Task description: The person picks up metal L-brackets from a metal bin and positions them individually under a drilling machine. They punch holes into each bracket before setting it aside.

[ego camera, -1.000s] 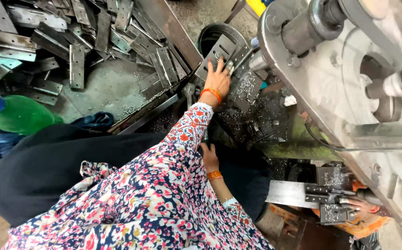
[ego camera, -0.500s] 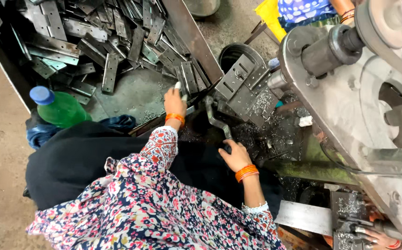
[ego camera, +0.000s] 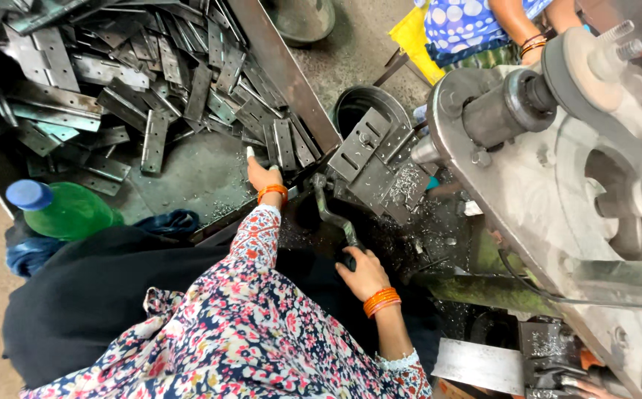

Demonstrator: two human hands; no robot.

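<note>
Bare concrete floor [ego camera: 365, 52] under daylight, w/ a yellow stool [ego camera: 413, 37] & dark round tub [ego camera: 302, 16].
</note>
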